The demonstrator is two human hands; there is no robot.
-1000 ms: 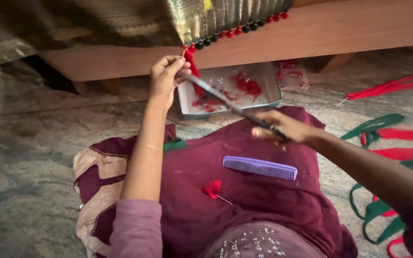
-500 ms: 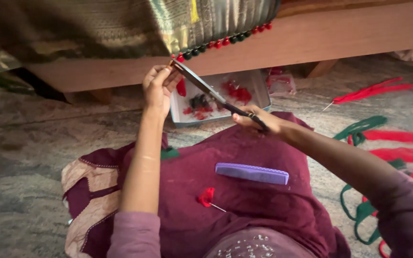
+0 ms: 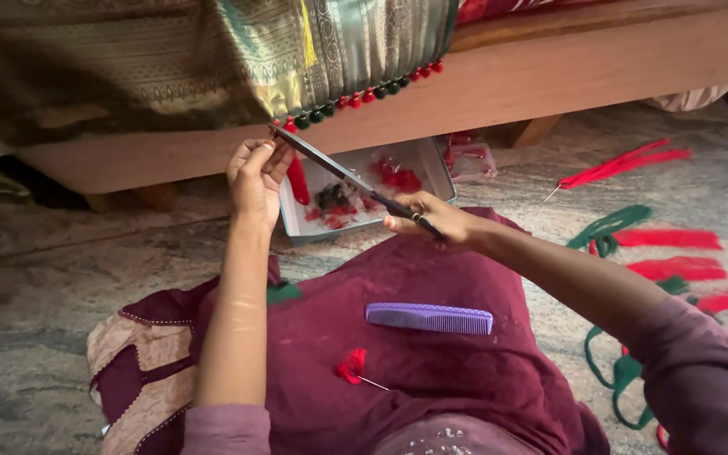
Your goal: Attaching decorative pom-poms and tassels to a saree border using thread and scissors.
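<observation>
Scissors [image 3: 343, 173], gripped by right hand [image 3: 431, 221], now reach the red tassel [image 3: 297, 179] pinched by left hand [image 3: 254, 173].

You see the scene in soft, even daylight, fairly bright, with no glare. The light seems to come from the right, where the floor [image 3: 701, 126] looks palest. Under the wooden bed frame [image 3: 549, 84] at upper left a deep shadow hides all detail. The draped cloth [image 3: 128, 59] above it is dim and slightly soft. Your left hand [image 3: 256, 173] and right hand [image 3: 431, 221] are fairly sharp; your right sleeve [image 3: 709, 379], closest to the camera, is blurred. Straight edges bow a little toward the corners.
</observation>
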